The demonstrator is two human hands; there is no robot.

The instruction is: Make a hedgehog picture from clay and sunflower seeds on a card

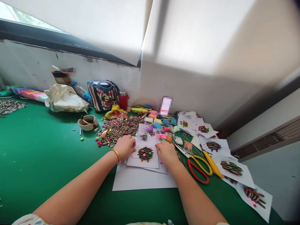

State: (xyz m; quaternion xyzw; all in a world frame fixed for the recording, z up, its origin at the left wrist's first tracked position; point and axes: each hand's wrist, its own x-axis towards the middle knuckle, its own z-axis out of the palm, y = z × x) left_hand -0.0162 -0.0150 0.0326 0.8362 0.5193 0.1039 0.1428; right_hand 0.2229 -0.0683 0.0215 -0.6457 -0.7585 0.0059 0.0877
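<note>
The green table (pixel 47 150) fills most of my view, with a pile of striped seeds (pixel 127 126) spread beyond the hands, some brightly coloured balls mixed in along its near left side. A large white sheet (pixel 140 181) lies in front of the person, under smaller papers. On top is a white card (pixel 133 162), flat and between the two hands. The left hand (pixel 125 147) is at its left edge, the right hand (pixel 167 153) at its right edge, fingers bent on both. I cannot tell whether either hand's fingertips are apart or pinched on the paper. Red-and-yellow scissors (pixel 190 157) lie just right of the right hand, blades pointing away from the person, and a yellow cutter (pixel 212 164) lies beside their handles. Smallest of all, the seed figure (pixel 145 153) sits on the card between the hands, dotted with pink and green balls, neither hand touching it.
</note>
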